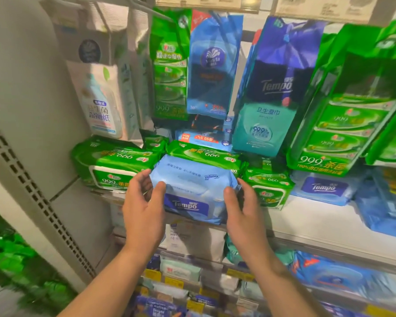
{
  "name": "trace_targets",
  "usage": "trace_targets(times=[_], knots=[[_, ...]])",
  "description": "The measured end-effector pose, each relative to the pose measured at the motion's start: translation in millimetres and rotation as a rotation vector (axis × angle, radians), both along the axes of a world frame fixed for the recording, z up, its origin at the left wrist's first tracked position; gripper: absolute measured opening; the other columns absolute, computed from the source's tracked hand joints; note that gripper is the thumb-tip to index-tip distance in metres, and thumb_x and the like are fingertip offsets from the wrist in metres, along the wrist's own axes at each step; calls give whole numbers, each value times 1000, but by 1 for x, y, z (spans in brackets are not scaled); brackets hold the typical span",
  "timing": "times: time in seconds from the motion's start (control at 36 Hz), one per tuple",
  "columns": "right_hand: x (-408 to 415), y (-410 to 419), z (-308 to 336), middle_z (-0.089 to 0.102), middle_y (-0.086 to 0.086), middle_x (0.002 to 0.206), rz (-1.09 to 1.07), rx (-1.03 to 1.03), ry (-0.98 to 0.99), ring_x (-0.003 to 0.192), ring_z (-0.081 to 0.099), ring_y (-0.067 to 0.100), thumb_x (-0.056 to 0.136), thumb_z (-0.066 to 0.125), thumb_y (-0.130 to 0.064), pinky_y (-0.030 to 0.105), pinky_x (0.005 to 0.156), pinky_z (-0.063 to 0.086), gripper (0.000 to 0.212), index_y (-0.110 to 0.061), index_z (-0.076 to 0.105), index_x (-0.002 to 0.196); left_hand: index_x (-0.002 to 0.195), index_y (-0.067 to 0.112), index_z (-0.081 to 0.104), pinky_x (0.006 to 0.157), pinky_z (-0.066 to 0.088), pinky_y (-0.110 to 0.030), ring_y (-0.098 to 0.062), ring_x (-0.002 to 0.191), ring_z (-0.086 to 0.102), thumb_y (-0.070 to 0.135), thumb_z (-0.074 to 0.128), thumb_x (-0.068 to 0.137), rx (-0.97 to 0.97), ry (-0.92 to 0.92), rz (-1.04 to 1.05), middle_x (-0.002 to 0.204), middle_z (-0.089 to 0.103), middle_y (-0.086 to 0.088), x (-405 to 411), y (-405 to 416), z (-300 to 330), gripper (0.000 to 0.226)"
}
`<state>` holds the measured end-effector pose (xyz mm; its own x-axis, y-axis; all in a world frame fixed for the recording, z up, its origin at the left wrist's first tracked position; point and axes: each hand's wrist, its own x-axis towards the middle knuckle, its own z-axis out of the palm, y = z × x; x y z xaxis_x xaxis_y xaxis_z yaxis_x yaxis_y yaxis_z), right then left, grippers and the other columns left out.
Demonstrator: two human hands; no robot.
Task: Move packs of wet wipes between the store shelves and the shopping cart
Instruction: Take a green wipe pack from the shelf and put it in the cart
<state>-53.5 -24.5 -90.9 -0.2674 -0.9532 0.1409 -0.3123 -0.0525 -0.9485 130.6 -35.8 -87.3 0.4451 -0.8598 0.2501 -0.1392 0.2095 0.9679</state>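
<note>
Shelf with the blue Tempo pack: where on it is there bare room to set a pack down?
One bare patch of white shelf lies between the small green pack and the blue packs at the right edge, in front of the flat Tempo pack. Left of it is crowded: green packs flank the light-blue Tempo pack between both hands.

Glossy plastic-film blue wipes pack (pixel 190 188), shiny green packs (pixel 114 163), matt perforated metal upright (pixel 32 193)
</note>
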Motion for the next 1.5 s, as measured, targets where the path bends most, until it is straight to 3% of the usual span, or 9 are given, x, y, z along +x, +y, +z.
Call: trace_targets(times=[0.14,0.25,0.39,0.53,0.64,0.75,0.89,1.03,1.5], knots=[[-3,-3,-4,62,-6,111,15,-20,30,96,57,9,87,49,-70,26,80,43,60,-22,60,121,127,24,55,98,49,-25,-4,110,63,22,71,91,19,-16,11,121,66,6,1,0,1,40],[-3,-3,-3,61,1,91,1,-62,-1,84,57,15,89,47,-61,27,72,44,39,-23,57,89,129,20,58,91,52,-16,5,104,64,21,74,88,43,-39,-18,117,68,9,1,1,4,45],[-2,-1,-1,66,0,96,13,-56,-16,92,62,18,90,48,-59,36,80,48,36,-25,58,95,133,24,56,73,46,1,14,104,60,23,71,90,58,-98,-82,117,65,14,-1,1,4,46],[-18,3,1,60,-14,93,4,-81,71,85,56,1,102,53,-41,26,77,43,10,-33,56,97,135,27,52,93,50,-26,-7,112,57,28,70,91,51,-182,-67,125,57,9,-2,3,5,48],[-47,2,4,57,-12,104,-155,-226,224,95,60,5,97,60,-30,24,89,48,21,-28,65,117,139,26,46,99,39,-27,-8,117,46,27,68,92,-9,-319,-44,124,42,9,-7,8,7,52],[-83,-13,14,60,7,111,-188,-215,767,107,54,32,86,60,-21,38,100,37,36,-12,67,120,137,15,49,100,25,-15,-6,120,35,25,66,92,-122,-482,-2,126,42,6,-10,9,10,49],[-95,-26,46,56,13,139,0,140,1149,118,57,39,87,57,-38,45,99,39,77,-19,28,155,133,10,56,111,21,-17,-24,130,40,36,56,89,-255,-683,-69,129,53,-2,-16,3,11,51],[-98,-41,58,45,12,146,190,262,1192,129,52,34,83,64,-48,40,101,46,79,-20,29,148,131,18,64,115,26,-58,-30,131,45,48,53,89,-165,-888,-112,128,60,-1,-23,-2,11,52],[-102,-46,70,36,18,151,303,398,1194,132,48,35,77,70,-62,39,102,43,121,-12,-5,157,129,22,64,121,15,-55,-26,135,39,52,44,89,-68,-1000,-98,131,58,3,-33,5,17,54]])
